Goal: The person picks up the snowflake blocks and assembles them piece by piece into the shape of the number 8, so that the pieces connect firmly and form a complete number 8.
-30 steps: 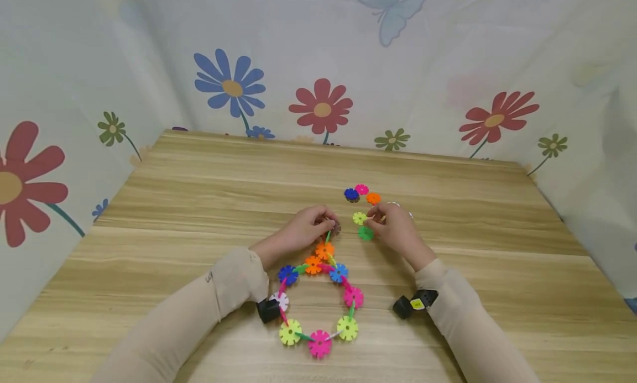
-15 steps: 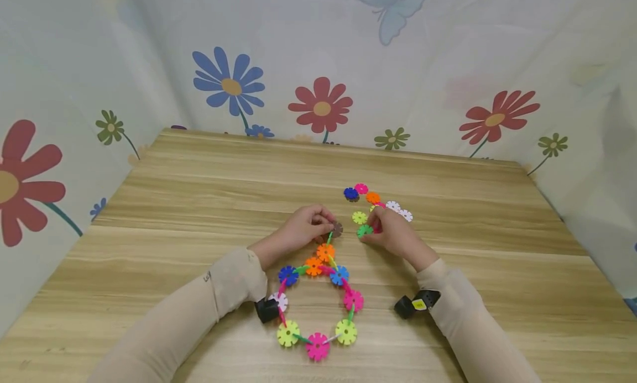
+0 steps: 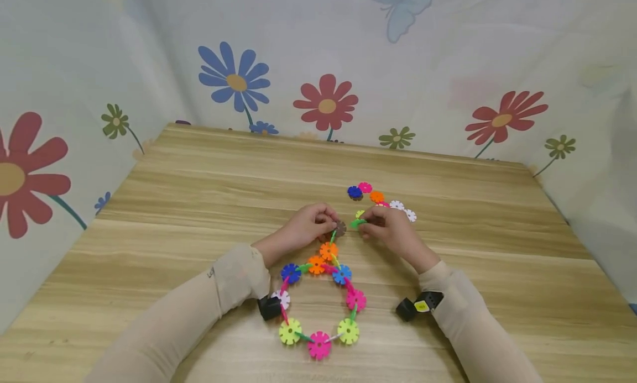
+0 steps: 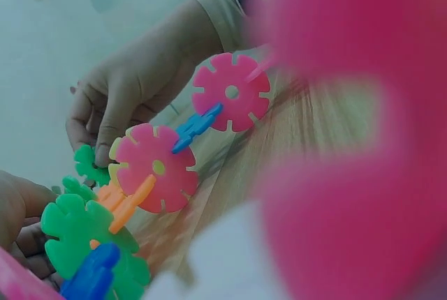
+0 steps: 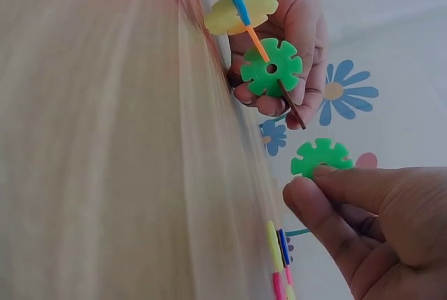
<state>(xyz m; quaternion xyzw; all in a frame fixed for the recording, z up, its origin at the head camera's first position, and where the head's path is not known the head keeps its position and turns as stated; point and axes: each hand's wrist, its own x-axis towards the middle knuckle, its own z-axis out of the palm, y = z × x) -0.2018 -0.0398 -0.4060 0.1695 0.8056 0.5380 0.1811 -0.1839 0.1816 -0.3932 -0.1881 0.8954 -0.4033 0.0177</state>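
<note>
Pale flower-printed cloth (image 3: 423,95) backs a wood-grained desk (image 3: 239,178); clock directions follow the head view, 12 pointing away from the person. Nearest the person is a ring of notched, multicoloured plastic discs (image 3: 319,345). Off its 12 o'clock side runs a short stem: a bright orange notched disc (image 3: 328,251), then a green linking disc (image 3: 333,236), ending in a dull brown notched disc (image 3: 340,229).

At 9 o'clock of that brown disc, the left hand (image 3: 308,226) pinches it between thumb and fingers. At 3 o'clock, the right hand (image 3: 398,234) pinches a separate green notched disc (image 3: 357,224) by one edge; it is just beside the brown one, not touching.

Such an edge grip leaves little hold, so an off-line push could twist the green disc or make it slip. Notches that fail to line up would let it skid off. Pressing hard would also load the stem, which seems held only by its slots, and might pop the orange joint apart.

Another hazard is the black wrist camera (image 3: 270,308) at the ring's 9 o'clock, overlapping a white notched disc (image 3: 282,298); whether they touch I cannot tell, but a forearm shift could snag it. Loose discs, from a dark blue one (image 3: 355,191) at the right hand's 10 o'clock to a white one (image 3: 410,215) at 1 o'clock, could be knocked by its knuckles.
</note>
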